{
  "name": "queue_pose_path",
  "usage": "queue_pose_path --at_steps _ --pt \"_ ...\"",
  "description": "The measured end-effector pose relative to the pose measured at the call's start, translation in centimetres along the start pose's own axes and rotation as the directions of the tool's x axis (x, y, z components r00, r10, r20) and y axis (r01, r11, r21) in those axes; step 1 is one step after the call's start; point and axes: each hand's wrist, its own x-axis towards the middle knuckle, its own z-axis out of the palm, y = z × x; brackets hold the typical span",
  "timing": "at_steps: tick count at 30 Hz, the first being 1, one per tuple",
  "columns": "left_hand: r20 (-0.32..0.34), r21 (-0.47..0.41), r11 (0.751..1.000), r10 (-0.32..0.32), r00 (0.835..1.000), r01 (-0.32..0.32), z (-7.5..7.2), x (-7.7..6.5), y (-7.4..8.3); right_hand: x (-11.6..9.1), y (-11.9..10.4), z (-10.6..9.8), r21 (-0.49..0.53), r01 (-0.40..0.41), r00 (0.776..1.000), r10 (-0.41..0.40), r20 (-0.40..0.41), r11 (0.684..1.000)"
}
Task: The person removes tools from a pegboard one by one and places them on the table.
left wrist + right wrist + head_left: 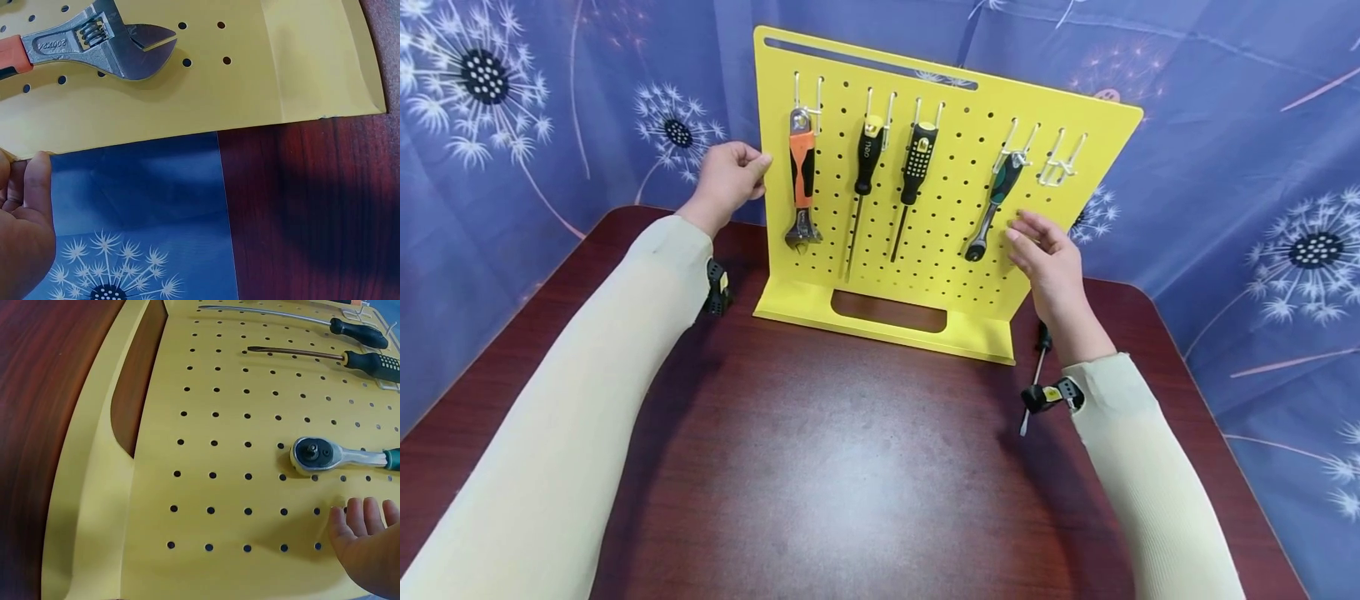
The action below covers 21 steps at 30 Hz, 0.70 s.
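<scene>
board (947,200): stands on tabletop (850,467) | left hand (727,183): pinching board's left edge | right hand (1051,262): fingers loosely bent, nothing gripped, at board's right side | wrench (803,179), two screwdrivers (869,154), ratchet (1006,177): hung on board's front | loose screwdriver (1044,340): right of board

My left hand (25,231) pinches edge of yellow pegboard (231,94); hand partly cut off at left of frame. Adjustable wrench (112,47) just in front of perforated face, worm screw (92,34) visible, jaws pointing right, orange handle (14,54) running out of frame. Past board edge: blue backdrop (144,194) with white dandelion print (109,269), lower middle; dark red wood tabletop (312,200), lower right.
</scene>
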Motion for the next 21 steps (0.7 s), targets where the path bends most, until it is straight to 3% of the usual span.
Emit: queue_pose_path --at_steps 7,21 --pt "0.005 0.0 1.0 -0.022 1.0 0.022 0.1 0.0 0.2 0.3 -0.5 0.4 -0.021 -0.026 1.0 0.026 0.014 0.999" --pt "0.005 -0.018 1.0 -0.008 1.0 0.008 0.1 0.0 0.0 1.4 -1.1 1.5 0.14 -0.003 0.999 -0.002 0.036 0.99"
